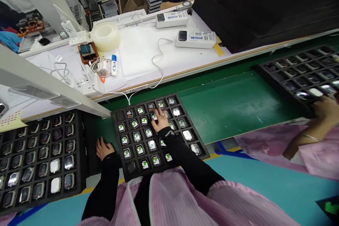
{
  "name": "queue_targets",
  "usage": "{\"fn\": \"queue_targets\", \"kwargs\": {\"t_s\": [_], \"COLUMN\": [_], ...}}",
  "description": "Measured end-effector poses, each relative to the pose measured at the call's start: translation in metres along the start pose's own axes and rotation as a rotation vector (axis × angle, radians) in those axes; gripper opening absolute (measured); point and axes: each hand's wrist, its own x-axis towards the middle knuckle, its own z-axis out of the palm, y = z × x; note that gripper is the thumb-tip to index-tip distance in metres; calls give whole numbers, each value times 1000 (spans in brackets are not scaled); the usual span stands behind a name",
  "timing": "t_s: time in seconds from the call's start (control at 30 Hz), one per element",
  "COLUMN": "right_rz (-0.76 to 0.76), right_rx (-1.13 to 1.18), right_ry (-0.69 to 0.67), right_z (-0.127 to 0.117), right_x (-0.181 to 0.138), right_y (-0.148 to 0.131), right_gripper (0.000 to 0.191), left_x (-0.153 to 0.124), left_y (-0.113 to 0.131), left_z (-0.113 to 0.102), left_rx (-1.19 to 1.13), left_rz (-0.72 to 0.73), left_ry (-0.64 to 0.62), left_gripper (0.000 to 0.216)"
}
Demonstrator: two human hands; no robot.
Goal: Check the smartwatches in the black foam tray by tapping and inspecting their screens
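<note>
A black foam tray [120, 116] full of small smartwatch bodies lies on the green conveyor belt [230, 106] in front of me. My right hand [160, 120] reaches over the tray's middle, fingers spread on a watch body [154, 116] in the second row. My left hand [103, 148] rests on the belt just left of the tray, fingers loosely curled and holding nothing I can see. Both arms wear black sleeves under a pink striped smock.
A second tray of watches [79, 148] sits at the left, a third [265, 70] at the right, where another person's hand [324, 113] touches it. Beyond the belt a white bench holds a tape roll [105, 36], two white meters [195, 39], cables and a glue stick [114, 65].
</note>
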Motion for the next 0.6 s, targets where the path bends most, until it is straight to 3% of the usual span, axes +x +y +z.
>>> {"fn": "queue_targets", "kwargs": {"t_s": [0.13, 0.27, 0.4, 0.6], "right_rz": [-69, -214, -276, -269], "right_rx": [44, 116, 133, 116], "right_ry": [-110, -260, -321, -370], "right_z": [5, 13, 17, 26], "right_x": [-5, -3, 7, 12], "right_y": [-20, -59, -91, -102], "right_gripper": [67, 75, 81, 89], "left_x": [-1, 0, 1, 2], "left_y": [-2, -5, -6, -7], "left_z": [2, 5, 6, 3], "left_rx": [11, 26, 33, 36], "left_rz": [0, 10, 9, 6], "left_ry": [11, 20, 7, -31], "left_gripper": [50, 50, 49, 50]}}
